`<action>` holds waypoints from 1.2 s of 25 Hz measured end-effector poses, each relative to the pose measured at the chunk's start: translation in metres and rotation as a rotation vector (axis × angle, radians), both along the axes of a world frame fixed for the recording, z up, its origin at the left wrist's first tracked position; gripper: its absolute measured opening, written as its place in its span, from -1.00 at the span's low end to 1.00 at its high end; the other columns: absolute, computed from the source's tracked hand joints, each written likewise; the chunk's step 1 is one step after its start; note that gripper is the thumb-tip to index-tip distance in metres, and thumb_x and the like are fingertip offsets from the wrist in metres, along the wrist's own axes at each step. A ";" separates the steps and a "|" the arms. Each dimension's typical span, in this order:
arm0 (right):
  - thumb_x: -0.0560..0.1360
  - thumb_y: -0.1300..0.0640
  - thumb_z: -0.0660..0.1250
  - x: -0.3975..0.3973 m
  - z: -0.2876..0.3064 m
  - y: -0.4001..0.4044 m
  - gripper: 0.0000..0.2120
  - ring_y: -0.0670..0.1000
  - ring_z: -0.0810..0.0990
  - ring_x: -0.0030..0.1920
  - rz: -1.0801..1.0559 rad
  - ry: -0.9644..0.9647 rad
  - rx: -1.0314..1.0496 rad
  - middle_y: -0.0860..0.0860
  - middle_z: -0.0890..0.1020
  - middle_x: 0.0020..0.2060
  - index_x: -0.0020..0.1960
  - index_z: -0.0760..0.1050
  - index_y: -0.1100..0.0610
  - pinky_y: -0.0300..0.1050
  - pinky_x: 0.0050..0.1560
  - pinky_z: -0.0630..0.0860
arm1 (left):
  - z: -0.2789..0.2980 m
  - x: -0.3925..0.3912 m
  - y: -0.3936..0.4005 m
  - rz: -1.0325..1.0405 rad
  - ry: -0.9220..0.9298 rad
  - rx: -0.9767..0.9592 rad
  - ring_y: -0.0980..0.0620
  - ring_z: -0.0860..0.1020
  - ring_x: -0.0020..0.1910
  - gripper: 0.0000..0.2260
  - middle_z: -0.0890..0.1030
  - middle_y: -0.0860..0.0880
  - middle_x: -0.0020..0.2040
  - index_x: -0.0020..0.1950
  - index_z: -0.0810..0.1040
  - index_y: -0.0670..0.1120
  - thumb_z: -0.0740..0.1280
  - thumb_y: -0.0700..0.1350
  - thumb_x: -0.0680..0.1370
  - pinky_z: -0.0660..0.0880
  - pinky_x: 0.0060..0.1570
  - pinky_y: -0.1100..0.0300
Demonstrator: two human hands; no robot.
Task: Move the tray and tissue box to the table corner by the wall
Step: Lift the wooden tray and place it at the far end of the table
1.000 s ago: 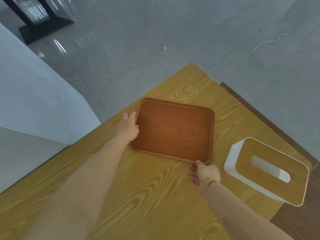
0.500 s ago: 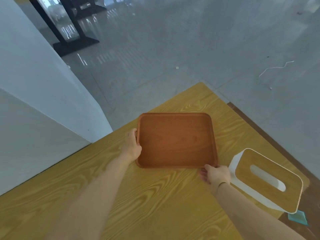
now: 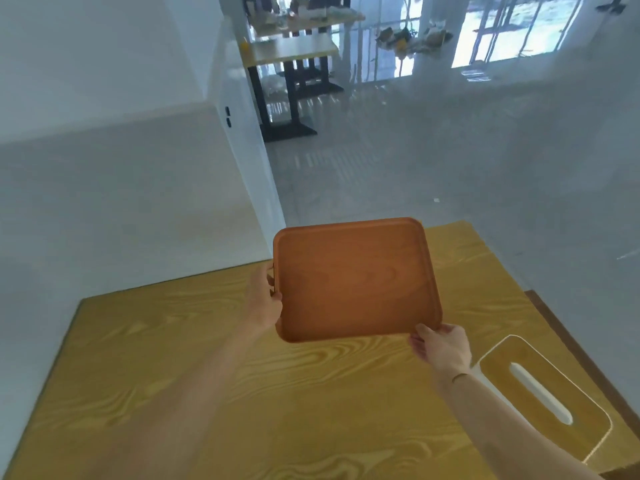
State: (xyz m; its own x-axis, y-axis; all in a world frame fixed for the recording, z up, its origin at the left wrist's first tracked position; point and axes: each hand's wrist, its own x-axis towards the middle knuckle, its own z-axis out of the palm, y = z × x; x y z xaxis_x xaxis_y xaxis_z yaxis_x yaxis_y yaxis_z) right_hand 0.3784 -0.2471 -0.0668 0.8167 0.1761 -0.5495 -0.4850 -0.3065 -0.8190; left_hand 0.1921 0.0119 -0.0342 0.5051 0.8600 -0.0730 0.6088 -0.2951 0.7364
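A brown wooden tray (image 3: 353, 282) with rounded corners is lifted off the yellow wood-grain table (image 3: 242, 393) and held tilted toward me. My left hand (image 3: 265, 299) grips its left edge. My right hand (image 3: 443, 346) grips its near right corner. The tissue box (image 3: 543, 403), white with a wooden top and a slot, rests on the table at the lower right, partly behind my right forearm.
A pale wall (image 3: 121, 202) runs along the table's far left side and ends at a white pillar (image 3: 249, 150). Beyond the table's far right edge is glossy grey floor (image 3: 450, 161). Other tables (image 3: 291, 57) stand far back by windows.
The tray has come up off the table and shifted left toward the wall. Both hands keep their grip. The camera has tilted up, showing more wall and room.
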 end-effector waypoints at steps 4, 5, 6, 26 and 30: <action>0.50 0.26 0.45 -0.024 0.013 0.011 -0.76 0.15 0.75 -0.24 0.123 -0.022 0.042 0.18 0.74 -0.28 0.12 0.54 0.30 0.18 0.01 0.69 | 0.019 -0.060 -0.011 0.115 -0.023 0.022 -0.03 0.56 0.02 -0.46 0.50 -0.04 0.09 0.45 0.34 -0.05 0.33 -0.40 0.53 0.57 -0.01 0.01; 0.49 0.25 0.47 -0.032 0.013 0.014 -0.77 0.14 0.75 -0.25 0.157 -0.028 0.042 0.16 0.74 -0.31 0.10 0.55 0.30 0.18 0.01 0.69 | 0.021 -0.073 -0.013 0.138 -0.023 0.028 -0.05 0.56 0.02 -0.46 0.50 -0.04 0.09 0.45 0.34 -0.06 0.33 -0.40 0.53 0.58 -0.01 0.01; 0.48 0.24 0.48 -0.039 0.013 0.018 -0.79 0.14 0.75 -0.26 0.194 -0.039 0.037 0.14 0.74 -0.35 0.07 0.57 0.29 0.18 0.01 0.69 | 0.022 -0.086 -0.015 0.163 -0.025 0.033 -0.07 0.57 0.02 -0.46 0.50 -0.04 0.08 0.46 0.34 -0.07 0.33 -0.40 0.53 0.58 -0.02 0.01; 0.48 0.25 0.49 -0.212 -0.008 0.162 -0.84 0.08 0.75 -0.33 0.476 -0.028 -0.019 0.12 0.74 -0.39 -0.04 0.55 0.29 0.12 -0.07 0.71 | 0.000 -0.305 0.083 0.342 0.017 0.022 -0.06 0.57 -0.02 -0.48 0.51 -0.08 0.10 0.49 0.33 -0.06 0.29 -0.36 0.57 0.58 -0.02 -0.02; 0.48 0.23 0.49 -0.242 -0.018 0.186 -0.81 0.10 0.75 -0.28 0.440 -0.019 -0.099 0.15 0.75 -0.32 0.01 0.56 0.30 0.08 -0.11 0.71 | -0.023 -0.327 0.123 0.272 0.057 -0.019 -0.05 0.56 0.02 -0.47 0.50 -0.07 0.14 0.50 0.32 -0.04 0.31 -0.33 0.57 0.58 0.04 -0.02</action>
